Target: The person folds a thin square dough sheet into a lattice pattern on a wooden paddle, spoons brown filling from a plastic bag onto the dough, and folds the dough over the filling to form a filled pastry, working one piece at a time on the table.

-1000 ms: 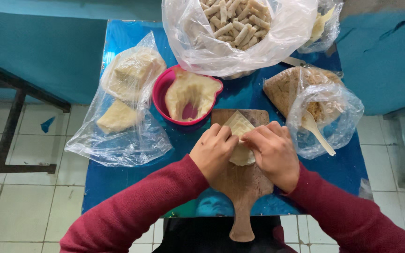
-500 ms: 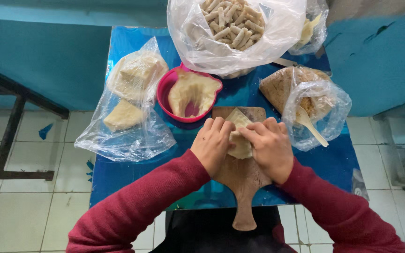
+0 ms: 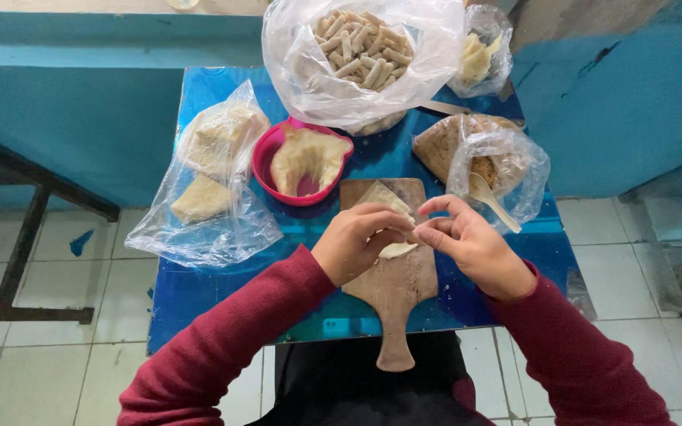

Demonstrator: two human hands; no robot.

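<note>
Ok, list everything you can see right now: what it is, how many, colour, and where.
table: one, shiny blue, centre of view
wooden board: one, light brown, front middle, handle toward the person
dough sheet: one, pale, on the board under the hands
pink bowl: one, behind the board, holding pale dough
bag of rolls: one clear bag, many pale rolled sticks, back centre
bag of wrappers: one clear bag, two pale stacks, left side
bag of filling: one clear bag, brown contents with a pale spoon, right side
small bag: one, clear, yellowish contents, back right
left hand: fingers pinching the dough sheet
right hand: fingers pinching the dough sheet
</note>
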